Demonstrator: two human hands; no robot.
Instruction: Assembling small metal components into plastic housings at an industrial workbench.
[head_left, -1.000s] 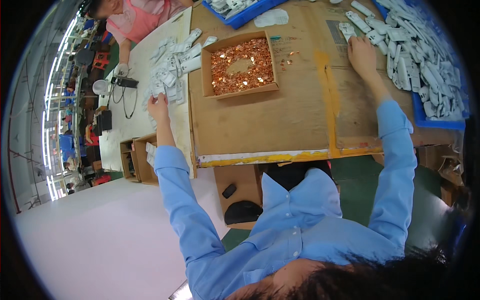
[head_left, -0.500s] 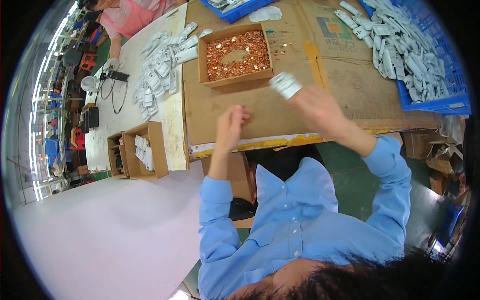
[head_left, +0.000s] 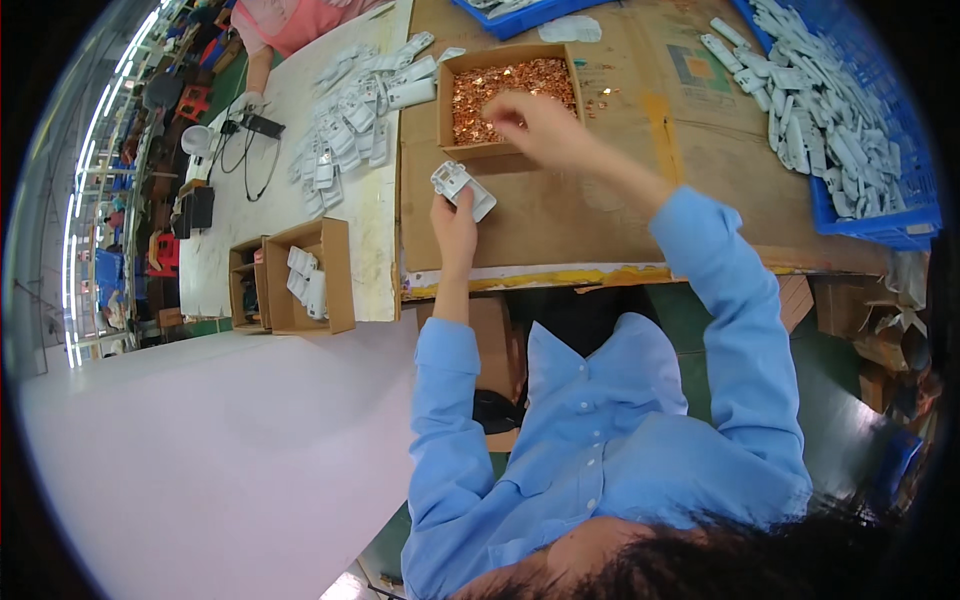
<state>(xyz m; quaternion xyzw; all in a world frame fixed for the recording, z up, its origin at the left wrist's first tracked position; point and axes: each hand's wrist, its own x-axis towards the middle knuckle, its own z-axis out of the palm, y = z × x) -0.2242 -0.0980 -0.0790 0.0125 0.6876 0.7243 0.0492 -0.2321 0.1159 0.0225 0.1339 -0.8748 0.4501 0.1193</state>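
Observation:
My left hand [head_left: 456, 232] holds a white plastic casing [head_left: 474, 194], with cut-outs at its far end, just above the cardboard-covered table [head_left: 590, 215]. To its upper right, my right hand [head_left: 548, 130] reaches over the near wall of an open cardboard box [head_left: 487, 151]. Small coppery metal pieces [head_left: 470, 100] fill that box. The right fingers are curled together at the pieces, and whatever lies between the fingertips is hidden.
White casings are heaped on the pale table [head_left: 370, 220] at left and in a blue crate [head_left: 880, 226] at right. A smaller carton [head_left: 340, 275] holds several casings. A black device with a cable [head_left: 262, 126] lies near another person's hand [head_left: 246, 101]. Another blue crate [head_left: 520, 20] stands at the back.
The white casing has passed from my right hand into my left. My right hand has moved left and away from me, into the box of coppery pieces. The whole view has shifted slightly.

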